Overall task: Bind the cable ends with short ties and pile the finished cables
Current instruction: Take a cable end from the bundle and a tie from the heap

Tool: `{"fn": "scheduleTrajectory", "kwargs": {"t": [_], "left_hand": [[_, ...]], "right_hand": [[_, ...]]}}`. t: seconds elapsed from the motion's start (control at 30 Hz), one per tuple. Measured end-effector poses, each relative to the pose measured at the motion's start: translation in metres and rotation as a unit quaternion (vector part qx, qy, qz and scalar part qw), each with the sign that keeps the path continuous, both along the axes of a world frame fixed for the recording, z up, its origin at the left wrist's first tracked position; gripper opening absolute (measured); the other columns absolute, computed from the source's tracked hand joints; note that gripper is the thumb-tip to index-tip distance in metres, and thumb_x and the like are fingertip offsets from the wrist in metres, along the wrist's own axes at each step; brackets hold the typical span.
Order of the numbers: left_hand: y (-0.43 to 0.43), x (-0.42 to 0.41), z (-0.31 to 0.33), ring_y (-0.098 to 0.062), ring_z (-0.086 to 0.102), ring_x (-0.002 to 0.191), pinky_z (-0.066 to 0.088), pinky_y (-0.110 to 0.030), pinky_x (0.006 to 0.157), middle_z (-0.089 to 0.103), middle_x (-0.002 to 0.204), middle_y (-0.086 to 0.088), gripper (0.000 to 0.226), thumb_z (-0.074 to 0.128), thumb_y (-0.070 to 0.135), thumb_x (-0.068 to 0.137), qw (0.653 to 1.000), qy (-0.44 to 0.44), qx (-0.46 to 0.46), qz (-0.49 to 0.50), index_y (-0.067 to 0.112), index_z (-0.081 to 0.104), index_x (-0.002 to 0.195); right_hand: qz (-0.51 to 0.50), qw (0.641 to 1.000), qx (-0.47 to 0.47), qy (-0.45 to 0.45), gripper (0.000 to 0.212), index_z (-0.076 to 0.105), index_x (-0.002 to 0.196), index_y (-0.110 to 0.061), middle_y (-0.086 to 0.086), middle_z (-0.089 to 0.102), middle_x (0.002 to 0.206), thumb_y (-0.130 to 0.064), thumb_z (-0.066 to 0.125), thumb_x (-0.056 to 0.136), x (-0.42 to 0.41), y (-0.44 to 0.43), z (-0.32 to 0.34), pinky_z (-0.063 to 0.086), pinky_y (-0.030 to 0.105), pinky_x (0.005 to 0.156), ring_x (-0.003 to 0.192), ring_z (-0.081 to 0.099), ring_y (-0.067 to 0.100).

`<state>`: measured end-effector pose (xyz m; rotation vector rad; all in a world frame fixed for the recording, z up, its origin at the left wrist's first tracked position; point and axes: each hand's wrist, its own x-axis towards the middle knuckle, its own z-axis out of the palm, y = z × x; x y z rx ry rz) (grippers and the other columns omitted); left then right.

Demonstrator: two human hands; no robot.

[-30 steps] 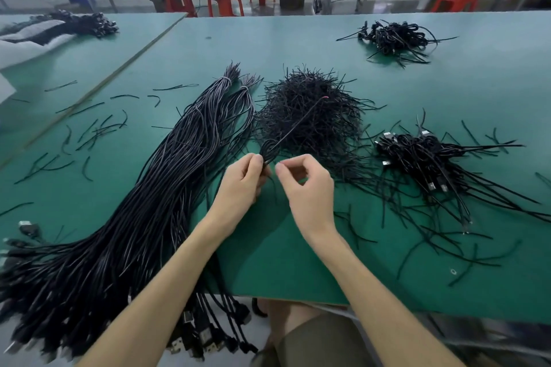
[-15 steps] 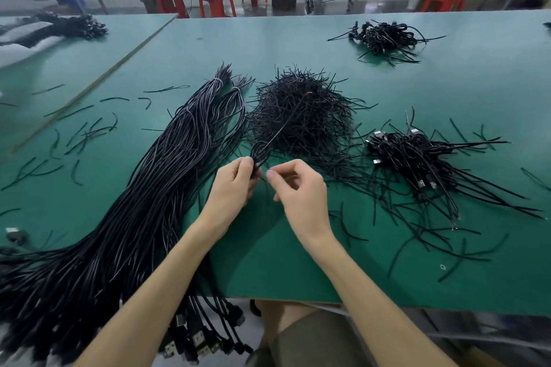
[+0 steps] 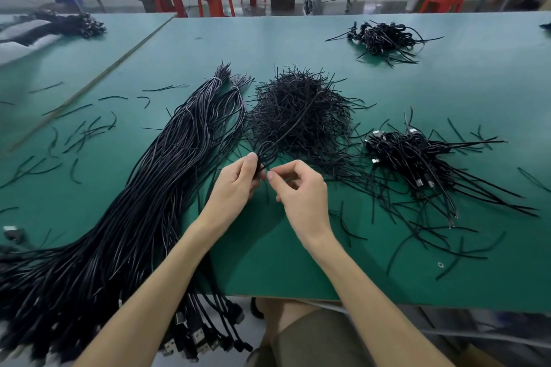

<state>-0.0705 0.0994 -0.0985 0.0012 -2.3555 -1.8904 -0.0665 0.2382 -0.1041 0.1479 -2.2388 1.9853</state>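
My left hand (image 3: 237, 185) pinches a black cable (image 3: 269, 149) that is folded into a small loop just above its fingertips; the cable's free end trails up over the heap of short black ties (image 3: 301, 112). My right hand (image 3: 301, 191) is close beside it, thumb and forefinger pinched at the base of the loop, apparently on a thin tie that I can barely make out. A long bundle of unbound cables (image 3: 155, 194) lies to the left, its plugs hanging over the table's near edge. The pile of finished cables (image 3: 408, 152) sits to the right.
The green table (image 3: 298, 271) carries loose ties scattered at left (image 3: 83, 131) and right. Another cable pile (image 3: 384, 37) lies at the far right, and a dark heap (image 3: 68, 25) on the neighbouring table. Red stools (image 3: 214, 1) stand beyond.
The cable's fold has opened into a rounder loop above my left fingertips, and my right fingers have closed in against it. Both hands stay in the same spot.
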Motion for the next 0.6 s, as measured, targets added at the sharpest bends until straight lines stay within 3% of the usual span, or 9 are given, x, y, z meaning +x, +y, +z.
{"fn": "scheduleTrajectory", "kwargs": {"t": [0.13,0.27,0.37,0.47,0.6], "left_hand": [[-0.002,0.0,-0.001,-0.003,0.031,0.047,0.027,-0.015,0.043,0.04,0.055,0.014,0.056,0.039,0.038,0.111,1.0,-0.002,0.006,0.008,-0.011,0.047,0.085],[-0.007,0.001,0.0,-0.007,0.024,0.046,0.022,-0.018,0.04,0.035,0.055,0.009,0.042,0.043,0.036,0.109,0.998,-0.023,0.054,0.002,0.012,0.048,0.075],[-0.009,0.002,0.006,-0.011,0.02,0.047,0.017,-0.022,0.039,0.03,0.053,0.006,0.048,0.043,0.035,0.109,0.993,-0.056,0.098,-0.021,0.024,0.048,0.063],[-0.011,0.006,0.012,-0.012,0.017,0.043,0.015,-0.023,0.038,0.026,0.051,0.006,0.049,0.041,0.037,0.107,0.98,-0.104,0.152,-0.074,0.025,0.05,0.06],[-0.008,0.01,0.012,-0.009,0.017,0.04,0.01,-0.024,0.038,0.026,0.048,0.009,0.043,0.045,0.042,0.097,0.967,-0.144,0.174,-0.119,0.026,0.051,0.058]], "right_hand": [[0.011,1.0,0.001,-0.006,0.008,0.071,0.085,-0.02,-0.004,0.073,0.079,-0.018,0.075,0.091,0.0,0.0,-0.001,0.057,0.041,0.071,0.068,0.065,0.017],[0.043,0.999,-0.022,-0.006,0.005,0.071,0.089,-0.019,-0.003,0.073,0.083,-0.02,0.076,0.091,0.001,0.0,0.001,0.057,0.034,0.065,0.066,0.064,0.017],[0.073,0.994,-0.081,-0.025,0.018,0.068,0.101,-0.018,0.0,0.072,0.094,-0.025,0.079,0.089,0.003,-0.002,0.006,0.053,0.025,0.062,0.072,0.063,0.017],[0.098,0.99,-0.095,-0.038,0.03,0.062,0.115,-0.026,0.003,0.07,0.101,-0.031,0.077,0.09,0.003,0.0,0.008,0.049,0.027,0.07,0.08,0.063,0.017],[0.174,0.98,-0.086,-0.031,0.034,0.064,0.129,-0.028,0.015,0.068,0.113,-0.022,0.07,0.096,0.005,0.005,0.009,0.045,0.032,0.082,0.09,0.056,0.016]]}}
